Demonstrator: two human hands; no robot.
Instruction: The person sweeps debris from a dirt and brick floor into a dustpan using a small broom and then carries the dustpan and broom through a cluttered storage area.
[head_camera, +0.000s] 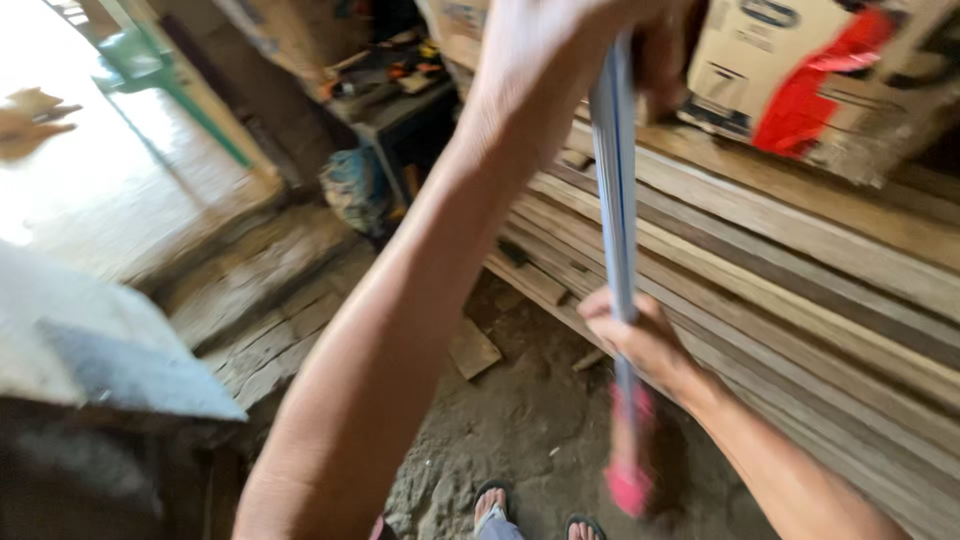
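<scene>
While stacked wooden planks (800, 270) fill the right side and a cluttered worktop (400, 95) stands behind, both hands grip a long, stiff, light-looking pale pole (617, 200) with a pink end (630, 480) near the dirt floor (520, 430), left hand (560, 50) closed high, right hand (635, 335) closed midway.

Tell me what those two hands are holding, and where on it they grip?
Both grip one long, thin blue-grey stick with a pink lower end: the left hand near its top, the right hand lower down, above the pink end.
</scene>
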